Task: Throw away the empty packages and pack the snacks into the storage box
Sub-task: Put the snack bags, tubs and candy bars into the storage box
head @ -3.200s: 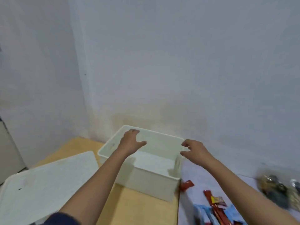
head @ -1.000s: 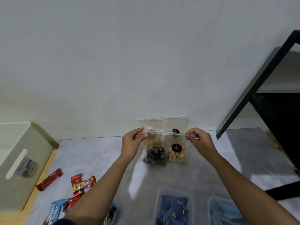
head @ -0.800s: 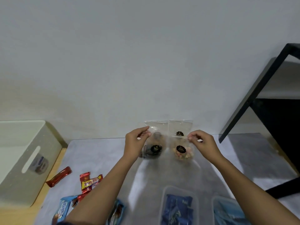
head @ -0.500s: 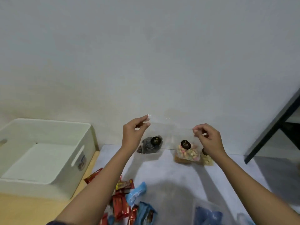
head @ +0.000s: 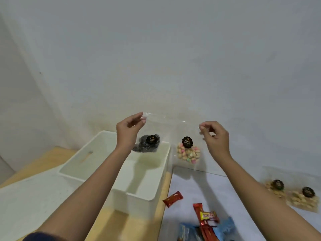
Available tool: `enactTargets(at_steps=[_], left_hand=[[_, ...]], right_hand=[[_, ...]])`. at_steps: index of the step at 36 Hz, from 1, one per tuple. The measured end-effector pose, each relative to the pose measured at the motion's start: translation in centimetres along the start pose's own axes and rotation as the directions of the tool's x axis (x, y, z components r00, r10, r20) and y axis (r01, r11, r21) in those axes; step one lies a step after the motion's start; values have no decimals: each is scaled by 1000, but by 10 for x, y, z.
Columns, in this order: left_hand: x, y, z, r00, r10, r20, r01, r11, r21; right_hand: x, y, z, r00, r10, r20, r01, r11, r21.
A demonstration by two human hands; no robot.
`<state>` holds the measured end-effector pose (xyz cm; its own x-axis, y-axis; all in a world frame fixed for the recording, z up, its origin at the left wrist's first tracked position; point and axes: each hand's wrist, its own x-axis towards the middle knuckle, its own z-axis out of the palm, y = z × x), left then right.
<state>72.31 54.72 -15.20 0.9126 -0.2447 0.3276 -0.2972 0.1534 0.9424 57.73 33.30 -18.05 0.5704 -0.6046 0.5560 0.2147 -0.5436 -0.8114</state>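
A plain pale wall fills the background, meeting a wooden table (head: 121, 221) on the left and a grey-white table (head: 199, 186) on the right. A white storage box (head: 139, 193) stands open at the right edge of the wooden table, its near wall facing the camera. A flat white lid (head: 26, 197) lies beside it toward the left edge.

The left hand (head: 129, 134) is raised over the box's far right corner. Its grip is closed, thumb and forefinger pinching the top corner of a clear dark-cookie bag (head: 147, 144) with a round black label. This bag hangs in the air above the box opening, not resting in it.

The right hand (head: 215, 138) is up beside it, over the far edge of the grey-white table. Its grip is also pinched together, on the top corner of a clear pastel-biscuit bag (head: 188, 153) that hangs just right of the box.

On the grey-white table, a red bar (head: 172, 199) lies near the left edge. Red stick wrappers (head: 198, 210), a yellow candy (head: 209, 216) and blue packets (head: 225, 226) are heaped at the near edge. Two clear bags of pale snacks (head: 276, 187) (head: 304, 200) sit by the right edge.
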Motion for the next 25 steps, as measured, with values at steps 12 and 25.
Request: enactTargets(at_steps=[12, 25], left_hand=[[27, -69, -52, 952, -303, -50, 297, 950, -98], [51, -169, -24, 715, -632, 300, 696, 687, -210]], right_hand=[[-11, 9, 112, 982, 154, 107, -169, 973, 157], [-22, 83, 127, 851, 356, 386, -201, 900, -386]])
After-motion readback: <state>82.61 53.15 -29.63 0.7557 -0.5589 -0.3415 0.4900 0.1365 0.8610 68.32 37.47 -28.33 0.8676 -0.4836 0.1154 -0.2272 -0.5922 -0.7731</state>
